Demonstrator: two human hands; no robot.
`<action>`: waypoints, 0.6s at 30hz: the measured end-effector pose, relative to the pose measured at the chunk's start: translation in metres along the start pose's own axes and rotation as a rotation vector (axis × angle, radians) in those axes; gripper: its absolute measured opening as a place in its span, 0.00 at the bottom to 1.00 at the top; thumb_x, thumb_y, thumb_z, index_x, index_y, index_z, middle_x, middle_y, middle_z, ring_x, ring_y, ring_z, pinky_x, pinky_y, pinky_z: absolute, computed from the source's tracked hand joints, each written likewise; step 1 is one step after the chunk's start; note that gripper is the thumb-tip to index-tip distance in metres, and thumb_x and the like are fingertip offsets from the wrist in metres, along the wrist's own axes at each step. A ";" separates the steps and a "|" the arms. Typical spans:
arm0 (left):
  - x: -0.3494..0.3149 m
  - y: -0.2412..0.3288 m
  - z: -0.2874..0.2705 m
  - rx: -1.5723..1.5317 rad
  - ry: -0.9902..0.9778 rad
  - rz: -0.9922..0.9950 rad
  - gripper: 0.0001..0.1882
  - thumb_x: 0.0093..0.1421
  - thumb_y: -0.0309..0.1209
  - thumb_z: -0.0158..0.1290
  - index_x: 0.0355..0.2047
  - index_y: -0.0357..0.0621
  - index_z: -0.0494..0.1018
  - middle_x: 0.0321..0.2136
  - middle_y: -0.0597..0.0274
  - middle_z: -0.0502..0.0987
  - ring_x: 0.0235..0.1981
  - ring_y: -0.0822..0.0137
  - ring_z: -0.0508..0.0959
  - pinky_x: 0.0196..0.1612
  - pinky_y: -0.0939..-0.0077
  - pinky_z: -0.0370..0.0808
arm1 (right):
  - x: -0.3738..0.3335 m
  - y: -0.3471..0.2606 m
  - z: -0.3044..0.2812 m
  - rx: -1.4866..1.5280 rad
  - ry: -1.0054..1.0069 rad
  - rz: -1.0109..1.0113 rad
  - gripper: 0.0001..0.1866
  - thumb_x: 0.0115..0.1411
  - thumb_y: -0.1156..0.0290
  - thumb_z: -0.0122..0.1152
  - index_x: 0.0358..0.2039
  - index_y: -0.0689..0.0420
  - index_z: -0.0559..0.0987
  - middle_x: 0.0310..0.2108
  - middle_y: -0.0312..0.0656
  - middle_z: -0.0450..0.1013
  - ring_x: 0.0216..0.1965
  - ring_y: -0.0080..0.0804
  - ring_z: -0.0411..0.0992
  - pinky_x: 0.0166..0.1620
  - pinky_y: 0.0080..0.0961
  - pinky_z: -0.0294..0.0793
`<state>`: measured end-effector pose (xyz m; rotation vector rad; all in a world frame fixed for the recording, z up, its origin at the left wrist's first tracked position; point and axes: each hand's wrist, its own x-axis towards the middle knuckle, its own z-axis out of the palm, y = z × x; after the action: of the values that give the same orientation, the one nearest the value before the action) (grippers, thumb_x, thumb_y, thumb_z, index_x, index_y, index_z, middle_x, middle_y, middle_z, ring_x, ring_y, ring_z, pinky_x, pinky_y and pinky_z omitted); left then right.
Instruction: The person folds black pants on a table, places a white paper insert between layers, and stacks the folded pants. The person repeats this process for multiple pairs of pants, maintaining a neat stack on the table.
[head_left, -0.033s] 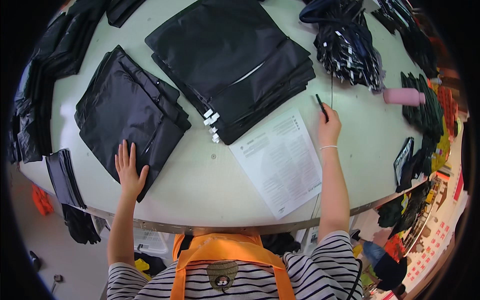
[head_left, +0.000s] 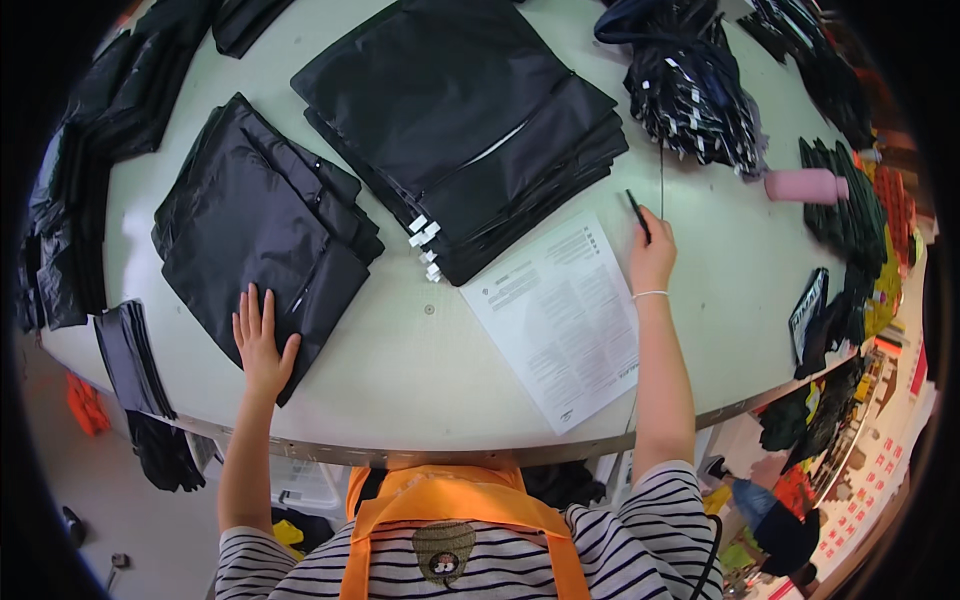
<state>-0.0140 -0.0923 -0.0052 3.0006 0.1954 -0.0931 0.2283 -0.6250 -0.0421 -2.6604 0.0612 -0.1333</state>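
Observation:
My left hand (head_left: 262, 340) lies flat, fingers spread, on a stack of black fabric pieces (head_left: 235, 225) at the left of the table. A short zipper line shows on the top piece, just right of my fingers. In my right hand (head_left: 654, 252) is a slim black pen (head_left: 637, 212), its far end pointing away and to the left. Below and left of that hand lies a printed white sheet (head_left: 555, 330), partly under or beside my right forearm. Farther off, a larger stack of black fabric pieces (head_left: 440, 95) has small white tags (head_left: 424, 236) at its near-left corner.
The pale table (head_left: 400, 400) curves around me. A pink bottle (head_left: 800, 186) lies at the right, near dark bundled pieces with white tags (head_left: 690, 110). Folded black pieces (head_left: 130, 90) line the left side, and a small dark stack (head_left: 135, 355) sits at the left edge.
My right hand, with the pen, has shifted very slightly left and nearer to me. My left hand stays on the black fabric.

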 end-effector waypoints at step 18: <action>0.000 -0.026 0.009 -0.158 0.010 0.074 0.28 0.61 0.41 0.47 0.63 0.58 0.62 0.68 0.55 0.50 0.68 0.53 0.49 0.66 0.52 0.43 | -0.283 0.020 -0.049 0.074 0.149 0.819 0.26 0.52 0.55 0.66 0.18 0.71 0.75 0.22 0.53 0.75 0.22 0.42 0.73 0.34 0.36 0.72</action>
<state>-0.0184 -0.0678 -0.0178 2.8477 0.0879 -0.0523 -0.0589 -0.6464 -0.0314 -2.3350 1.1376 -0.0583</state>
